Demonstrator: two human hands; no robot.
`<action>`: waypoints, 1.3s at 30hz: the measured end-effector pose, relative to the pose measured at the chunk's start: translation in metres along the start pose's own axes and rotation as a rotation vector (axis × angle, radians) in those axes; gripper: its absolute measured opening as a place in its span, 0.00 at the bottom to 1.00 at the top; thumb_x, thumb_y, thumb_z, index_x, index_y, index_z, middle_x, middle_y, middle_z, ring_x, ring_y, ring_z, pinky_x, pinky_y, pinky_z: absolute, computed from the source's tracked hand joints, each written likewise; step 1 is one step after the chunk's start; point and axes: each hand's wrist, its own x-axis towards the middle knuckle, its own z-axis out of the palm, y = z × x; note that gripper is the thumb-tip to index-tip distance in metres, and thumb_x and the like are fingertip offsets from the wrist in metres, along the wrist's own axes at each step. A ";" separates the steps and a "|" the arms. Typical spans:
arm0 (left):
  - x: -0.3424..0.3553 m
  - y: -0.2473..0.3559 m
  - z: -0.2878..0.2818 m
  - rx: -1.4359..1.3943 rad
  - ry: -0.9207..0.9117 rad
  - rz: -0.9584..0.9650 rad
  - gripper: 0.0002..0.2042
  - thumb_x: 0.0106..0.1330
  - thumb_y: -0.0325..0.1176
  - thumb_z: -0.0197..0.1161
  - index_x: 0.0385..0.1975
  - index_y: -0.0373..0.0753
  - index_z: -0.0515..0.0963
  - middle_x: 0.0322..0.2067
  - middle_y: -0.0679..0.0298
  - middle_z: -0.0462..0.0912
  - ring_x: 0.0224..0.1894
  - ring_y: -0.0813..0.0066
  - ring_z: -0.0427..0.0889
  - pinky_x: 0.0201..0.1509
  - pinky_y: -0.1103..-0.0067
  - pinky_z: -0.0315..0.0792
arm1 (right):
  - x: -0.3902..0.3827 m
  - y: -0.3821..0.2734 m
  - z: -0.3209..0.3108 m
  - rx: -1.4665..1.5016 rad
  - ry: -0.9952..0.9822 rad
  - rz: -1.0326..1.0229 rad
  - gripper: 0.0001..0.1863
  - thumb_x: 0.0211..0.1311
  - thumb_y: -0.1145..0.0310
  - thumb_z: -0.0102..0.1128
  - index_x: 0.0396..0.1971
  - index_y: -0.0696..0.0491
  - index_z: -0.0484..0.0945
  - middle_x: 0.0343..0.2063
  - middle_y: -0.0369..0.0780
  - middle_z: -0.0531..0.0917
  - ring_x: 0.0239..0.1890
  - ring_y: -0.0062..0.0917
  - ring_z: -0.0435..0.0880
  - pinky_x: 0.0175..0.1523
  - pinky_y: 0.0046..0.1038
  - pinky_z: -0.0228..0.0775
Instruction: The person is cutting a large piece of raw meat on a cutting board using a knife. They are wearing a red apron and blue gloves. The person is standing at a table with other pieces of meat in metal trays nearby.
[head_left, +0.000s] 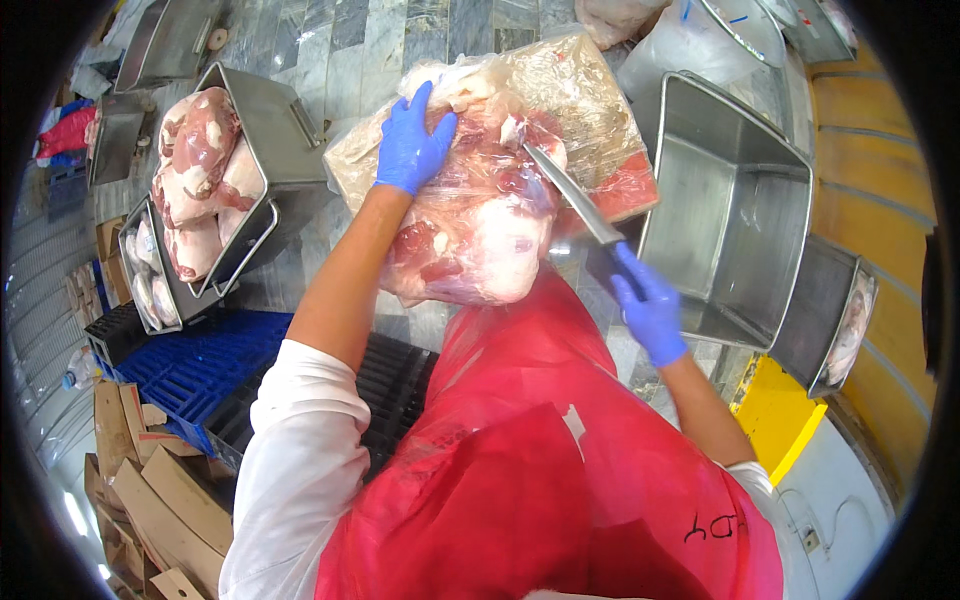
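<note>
A large piece of pale pink and red meat (465,250) in clear plastic lies on a film-covered board (580,75) before me. My left hand (410,140), in a blue glove, lies on its upper left part with fingers spread. My right hand (645,305), also gloved blue, grips a long knife (580,200) by its dark handle, with the blade pointing up-left and its tip at the meat near the middle of the board.
Steel tubs with meat cuts (200,160) stand at left; a steel tub (720,140) and a narrower bin with meat (840,320) at right. Blue plastic pallets (220,360) and flattened cardboard (160,500) lie lower left. A yellow stand (775,420) is at lower right.
</note>
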 end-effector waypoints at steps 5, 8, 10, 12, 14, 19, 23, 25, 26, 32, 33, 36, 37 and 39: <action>-0.002 0.000 0.001 0.002 -0.019 -0.006 0.37 0.67 0.56 0.61 0.74 0.49 0.62 0.66 0.35 0.66 0.68 0.34 0.66 0.70 0.54 0.64 | 0.034 -0.063 -0.114 -0.129 -0.255 0.006 0.23 0.64 0.69 0.68 0.60 0.45 0.81 0.30 0.48 0.85 0.29 0.41 0.85 0.37 0.40 0.76; -0.001 0.004 0.005 0.004 -0.030 -0.006 0.37 0.67 0.57 0.60 0.74 0.50 0.62 0.67 0.37 0.66 0.68 0.34 0.66 0.69 0.52 0.65 | 0.060 -0.101 -0.129 -0.367 -0.317 -0.118 0.22 0.64 0.68 0.67 0.59 0.45 0.82 0.29 0.50 0.84 0.30 0.45 0.84 0.38 0.40 0.76; 0.000 -0.001 0.008 -0.003 -0.019 -0.004 0.36 0.67 0.57 0.60 0.74 0.51 0.62 0.68 0.38 0.65 0.69 0.35 0.65 0.69 0.50 0.65 | 0.081 -0.119 -0.128 -0.408 -0.373 -0.145 0.19 0.65 0.67 0.67 0.56 0.46 0.83 0.31 0.52 0.85 0.32 0.48 0.84 0.39 0.41 0.76; 0.000 0.004 0.003 -0.013 -0.040 -0.017 0.36 0.67 0.57 0.60 0.74 0.51 0.62 0.67 0.37 0.66 0.69 0.34 0.65 0.70 0.52 0.65 | 0.102 -0.130 -0.126 -0.430 -0.433 -0.156 0.19 0.65 0.67 0.66 0.56 0.47 0.84 0.33 0.52 0.85 0.33 0.48 0.85 0.39 0.40 0.77; -0.001 0.003 0.000 -0.021 -0.048 -0.016 0.36 0.68 0.57 0.61 0.74 0.51 0.63 0.67 0.36 0.66 0.69 0.34 0.65 0.71 0.54 0.64 | 0.128 -0.148 -0.133 -0.448 -0.529 -0.105 0.17 0.66 0.67 0.65 0.55 0.50 0.84 0.34 0.51 0.86 0.31 0.44 0.85 0.40 0.37 0.77; 0.000 0.000 -0.002 -0.034 -0.097 -0.015 0.34 0.69 0.55 0.59 0.73 0.51 0.64 0.68 0.37 0.66 0.69 0.34 0.65 0.71 0.53 0.64 | 0.206 -0.163 -0.141 -0.419 -0.751 -0.102 0.18 0.64 0.71 0.66 0.55 0.54 0.84 0.34 0.47 0.88 0.30 0.23 0.81 0.41 0.30 0.76; 0.003 -0.007 0.006 -0.049 -0.054 0.022 0.33 0.69 0.54 0.59 0.73 0.51 0.64 0.67 0.37 0.67 0.68 0.35 0.66 0.71 0.54 0.63 | 0.237 -0.166 -0.129 -0.410 -0.863 0.050 0.19 0.65 0.72 0.66 0.56 0.54 0.83 0.36 0.40 0.88 0.34 0.16 0.78 0.44 0.26 0.76; -0.002 -0.004 0.006 -0.058 -0.061 0.021 0.33 0.69 0.54 0.59 0.73 0.50 0.64 0.67 0.38 0.68 0.68 0.35 0.67 0.71 0.54 0.63 | 0.222 -0.136 -0.120 -0.299 -0.809 0.088 0.19 0.65 0.73 0.66 0.56 0.54 0.83 0.36 0.39 0.88 0.35 0.15 0.78 0.44 0.25 0.76; -0.001 -0.003 0.002 -0.039 -0.059 0.008 0.33 0.69 0.54 0.59 0.73 0.50 0.64 0.66 0.38 0.68 0.68 0.35 0.67 0.71 0.54 0.63 | 0.203 -0.115 -0.119 -0.230 -0.754 0.118 0.19 0.66 0.73 0.66 0.57 0.54 0.83 0.37 0.39 0.88 0.36 0.15 0.78 0.45 0.25 0.76; 0.002 0.006 -0.005 -0.010 -0.066 -0.045 0.32 0.70 0.54 0.59 0.72 0.50 0.66 0.66 0.38 0.68 0.67 0.35 0.68 0.71 0.55 0.64 | 0.060 -0.032 -0.061 0.090 -0.309 0.163 0.22 0.68 0.73 0.66 0.61 0.54 0.79 0.47 0.41 0.89 0.48 0.15 0.83 0.55 0.25 0.76; 0.003 0.005 -0.004 -0.014 -0.062 -0.051 0.31 0.70 0.53 0.59 0.71 0.50 0.66 0.66 0.38 0.69 0.67 0.35 0.68 0.71 0.55 0.64 | 0.045 -0.021 -0.048 0.158 -0.282 0.187 0.22 0.68 0.73 0.66 0.61 0.54 0.79 0.49 0.42 0.88 0.49 0.17 0.83 0.55 0.25 0.77; 0.004 0.000 0.002 -0.018 -0.035 -0.057 0.29 0.72 0.51 0.57 0.71 0.48 0.68 0.64 0.37 0.71 0.65 0.35 0.70 0.70 0.56 0.65 | 0.004 0.003 0.005 0.314 -0.172 0.223 0.22 0.67 0.73 0.66 0.61 0.55 0.79 0.52 0.44 0.87 0.51 0.21 0.86 0.57 0.27 0.77; 0.008 -0.002 0.004 -0.010 -0.012 -0.059 0.28 0.72 0.50 0.56 0.70 0.48 0.68 0.64 0.37 0.71 0.65 0.35 0.71 0.70 0.56 0.66 | -0.002 0.012 0.036 0.341 -0.116 0.198 0.23 0.67 0.73 0.67 0.61 0.55 0.79 0.53 0.45 0.87 0.51 0.23 0.86 0.57 0.28 0.77; 0.010 -0.009 0.008 -0.057 -0.017 -0.058 0.28 0.73 0.50 0.54 0.71 0.47 0.67 0.64 0.37 0.71 0.65 0.35 0.70 0.70 0.54 0.64 | 0.000 0.003 0.070 0.389 -0.022 0.166 0.23 0.67 0.73 0.67 0.61 0.55 0.79 0.53 0.46 0.86 0.52 0.26 0.87 0.58 0.29 0.77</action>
